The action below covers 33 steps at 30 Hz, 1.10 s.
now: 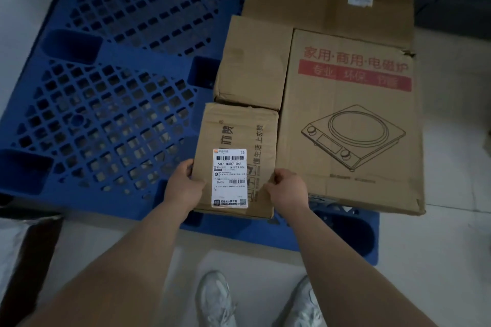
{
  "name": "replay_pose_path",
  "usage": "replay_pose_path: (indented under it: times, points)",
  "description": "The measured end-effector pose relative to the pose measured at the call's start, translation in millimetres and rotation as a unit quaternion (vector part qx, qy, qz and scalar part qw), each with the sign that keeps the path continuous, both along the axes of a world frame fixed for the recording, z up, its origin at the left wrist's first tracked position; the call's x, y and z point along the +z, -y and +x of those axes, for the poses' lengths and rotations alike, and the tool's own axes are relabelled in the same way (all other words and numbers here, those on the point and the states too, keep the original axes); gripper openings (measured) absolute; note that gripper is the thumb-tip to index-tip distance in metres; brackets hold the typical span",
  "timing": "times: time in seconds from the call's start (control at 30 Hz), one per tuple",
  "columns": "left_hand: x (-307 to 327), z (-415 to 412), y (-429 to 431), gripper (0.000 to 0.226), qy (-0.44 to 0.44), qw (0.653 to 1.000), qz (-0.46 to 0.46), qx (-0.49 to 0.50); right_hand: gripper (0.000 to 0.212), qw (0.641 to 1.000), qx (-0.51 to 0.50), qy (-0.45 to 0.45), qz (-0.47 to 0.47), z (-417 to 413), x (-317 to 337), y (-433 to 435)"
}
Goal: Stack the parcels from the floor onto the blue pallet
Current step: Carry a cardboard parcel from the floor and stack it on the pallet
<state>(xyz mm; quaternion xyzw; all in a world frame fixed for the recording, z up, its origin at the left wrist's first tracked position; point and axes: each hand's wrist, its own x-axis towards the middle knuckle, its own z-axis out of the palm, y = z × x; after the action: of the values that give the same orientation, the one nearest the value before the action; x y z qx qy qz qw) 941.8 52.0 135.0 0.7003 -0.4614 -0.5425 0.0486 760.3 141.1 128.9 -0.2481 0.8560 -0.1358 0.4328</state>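
Both hands, left and right, grip a labelled carton beside three parcels on the blue pallet, much of it bare.

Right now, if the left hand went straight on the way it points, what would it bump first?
The labelled parcel, which the left hand grips at its edge. Past it, probably the cooker box.

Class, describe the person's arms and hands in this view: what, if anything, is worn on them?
Left forearm and right forearm are bare; no sleeve reaches into view. Left hand and right hand wear no gloves. No watch, ring, bracelet or marking shows on either.
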Motion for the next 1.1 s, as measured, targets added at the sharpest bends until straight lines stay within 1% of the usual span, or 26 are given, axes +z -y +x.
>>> replay_pose_path:
  times: [0.1, 0.27, 0.37, 0.5, 0.67, 0.83, 1.0, 1.1]
  points:
    - [-10.4, -0.8, 1.2, 0.053, -0.001, 1.000, -0.008, 0.001, 0.008, 0.998, 0.033, -0.041, 0.021, 0.0, -8.7, 3.1]
    - [-23.8, -3.0, 4.7, 0.056, 0.005, 1.000, -0.016, -0.010, 0.010, 0.995, 0.054, -0.085, 0.026, 1.2, -22.6, 7.0]
    - [-29.9, -3.3, 6.0, 0.059, 0.007, 1.000, -0.024, -0.010, 0.011, 0.996, 0.036, -0.085, 0.019, -0.5, -29.7, 8.0]
    - [-32.1, -2.1, 5.3, 0.059, 0.001, 0.999, -0.035, -0.009, 0.021, 0.997, 0.005, -0.079, 0.006, -4.7, -35.4, 7.2]
    - [-33.6, -8.9, 4.6, 0.059, -0.019, 0.999, -0.038, -0.016, 0.022, 0.996, -0.041, -0.073, -0.004, -12.0, -37.1, 4.8]
    - [-33.0, -13.2, 5.6, 0.059, -0.008, 0.999, -0.041, -0.025, 0.026, 0.997, -0.040, -0.060, 0.006, -17.8, -36.5, 7.3]
    - [-32.3, -18.4, 6.8, 0.057, 0.012, 0.998, -0.060, -0.025, 0.024, 0.999, -0.026, -0.048, 0.003, -19.0, -35.0, 6.0]
    - [-32.3, -21.8, 8.5, 0.058, 0.025, 0.997, -0.063, -0.026, 0.033, 0.998, -0.018, -0.050, -0.015, -19.4, -35.5, 4.9]
